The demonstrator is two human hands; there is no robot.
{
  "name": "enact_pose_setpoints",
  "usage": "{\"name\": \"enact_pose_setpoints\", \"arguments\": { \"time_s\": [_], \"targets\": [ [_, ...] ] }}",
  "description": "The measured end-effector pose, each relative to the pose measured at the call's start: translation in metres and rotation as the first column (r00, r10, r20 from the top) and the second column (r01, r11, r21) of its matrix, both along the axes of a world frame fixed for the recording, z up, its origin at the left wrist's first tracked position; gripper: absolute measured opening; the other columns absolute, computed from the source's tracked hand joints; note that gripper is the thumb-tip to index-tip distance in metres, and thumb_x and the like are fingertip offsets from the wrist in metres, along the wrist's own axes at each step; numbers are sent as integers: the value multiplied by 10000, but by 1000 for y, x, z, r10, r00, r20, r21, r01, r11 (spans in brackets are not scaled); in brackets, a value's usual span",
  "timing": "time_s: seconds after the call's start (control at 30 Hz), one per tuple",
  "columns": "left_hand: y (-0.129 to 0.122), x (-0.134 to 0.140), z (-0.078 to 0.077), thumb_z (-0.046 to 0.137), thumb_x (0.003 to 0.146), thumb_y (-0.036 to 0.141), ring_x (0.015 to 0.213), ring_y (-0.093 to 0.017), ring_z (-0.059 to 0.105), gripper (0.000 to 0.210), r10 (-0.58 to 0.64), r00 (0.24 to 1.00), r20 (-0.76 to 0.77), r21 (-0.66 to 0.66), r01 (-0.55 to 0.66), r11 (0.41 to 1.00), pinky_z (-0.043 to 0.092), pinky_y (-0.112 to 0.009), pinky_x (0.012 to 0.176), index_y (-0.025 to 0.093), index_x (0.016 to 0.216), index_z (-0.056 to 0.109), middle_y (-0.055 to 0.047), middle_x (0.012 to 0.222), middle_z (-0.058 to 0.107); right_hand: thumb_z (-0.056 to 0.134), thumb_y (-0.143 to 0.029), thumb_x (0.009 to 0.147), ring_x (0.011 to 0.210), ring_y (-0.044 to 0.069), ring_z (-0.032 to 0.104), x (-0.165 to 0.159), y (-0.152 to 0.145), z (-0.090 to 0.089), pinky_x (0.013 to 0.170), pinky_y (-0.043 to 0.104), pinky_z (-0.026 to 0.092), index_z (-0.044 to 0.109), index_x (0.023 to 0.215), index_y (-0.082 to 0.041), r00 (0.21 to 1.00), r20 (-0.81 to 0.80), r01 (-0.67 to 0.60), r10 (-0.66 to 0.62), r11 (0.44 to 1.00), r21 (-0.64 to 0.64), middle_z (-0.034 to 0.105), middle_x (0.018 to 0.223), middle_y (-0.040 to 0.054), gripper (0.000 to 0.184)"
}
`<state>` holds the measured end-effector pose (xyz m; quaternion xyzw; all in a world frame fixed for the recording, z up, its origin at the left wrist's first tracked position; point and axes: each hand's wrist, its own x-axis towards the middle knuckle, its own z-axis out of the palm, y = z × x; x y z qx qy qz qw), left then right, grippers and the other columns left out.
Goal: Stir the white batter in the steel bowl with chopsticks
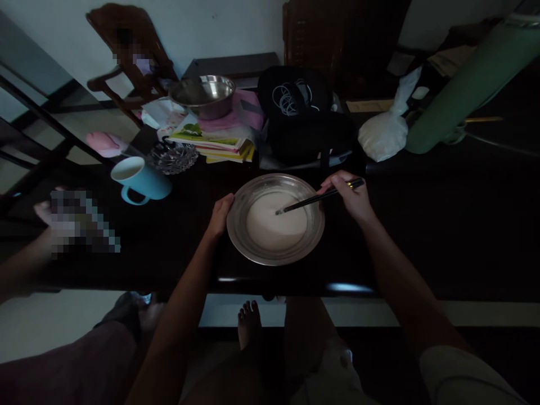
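A metal bowl [276, 257] stands on the dark table in front of me, with a pale, milky batter-like liquid [270, 228] in it. My left hand [221, 215] grips the bowl's left rim, fingers closed against the side. In my right hand [350, 194] is a pair of dark chopsticks [310, 200] with gold bands near the upper end. They slant down to the left over the bowl's right rim, and their tips reach the liquid near its middle.
A blue mug [147, 181] and a glass ashtray [175, 157] stand to the left. Behind are a second metal bowl [206, 101] on books [228, 147], a black bag [310, 132], a tied plastic bag of white powder [382, 138] and a green bottle [468, 84]. Another person's arm [25, 259] rests at far left.
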<state>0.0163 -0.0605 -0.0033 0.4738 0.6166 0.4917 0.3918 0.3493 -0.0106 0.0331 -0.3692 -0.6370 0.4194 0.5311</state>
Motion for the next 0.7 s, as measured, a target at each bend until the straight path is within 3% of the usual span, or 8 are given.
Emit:
{"name": "enact_pose_setpoints", "arguments": {
  "time_s": [0.1, 0.27, 0.37, 0.47, 0.63, 0.7],
  "targets": [
    [-1, 1, 2, 571, 879, 507, 544, -116, 341, 441, 8, 1000, 2, -13, -8, 1000, 299, -255, 493, 213, 584, 425, 40, 566, 385, 613, -656, 888, 546, 164, 688, 3, 2, -1, 595, 315, 564, 693, 720, -234, 997, -57, 49, -50, 999, -19, 710, 582, -5, 461],
    [-1, 2, 5, 557, 880, 496, 548, -114, 351, 418, 6, 1000, -4, -25, -6, 1000, 317, -254, 510, 210, 599, 439, 40, 574, 396, 640, -651, 872, 627, 177, 723, 0, 0, -2, 660, 332, 588, 729, 761, -227, 995, 2, -104, 105, 994, -14, 743, 644, 11, 447],
    [0, 1, 3, 558, 877, 499, 551, -114, 346, 423, 4, 1000, -16, -14, -4, 1000, 315, -251, 512, 210, 595, 432, 40, 572, 393, 641, -640, 877, 661, 176, 731, 1, 1, -1, 694, 336, 593, 723, 765, -228, 999, 3, -33, 33, 999, 11, 755, 675, 11, 435],
    [1, 1, 2, 565, 872, 507, 543, -112, 324, 438, -1, 1000, -3, -11, 1, 1000, 304, -250, 502, 213, 583, 415, 44, 561, 372, 606, -655, 892, 554, 165, 693, 3, 3, -3, 606, 320, 569, 686, 722, -233, 998, -48, 43, -43, 999, -8, 712, 590, -5, 462],
    [0, 2, 4, 574, 876, 503, 541, -113, 321, 438, 3, 1000, 7, -10, -3, 1000, 301, -252, 493, 213, 585, 421, 43, 567, 364, 630, -658, 875, 608, 175, 718, 0, 1, -2, 644, 334, 587, 716, 763, -239, 996, -5, -85, 85, 996, -9, 739, 635, 1, 442],
    [0, 2, 4, 578, 874, 501, 547, -114, 326, 434, 6, 1000, 4, -7, -6, 1000, 303, -252, 495, 211, 589, 428, 42, 570, 370, 641, -644, 876, 654, 179, 734, 0, 1, -2, 682, 340, 596, 727, 783, -240, 998, 4, -69, 69, 998, 3, 757, 675, 9, 423]
  ]
}}
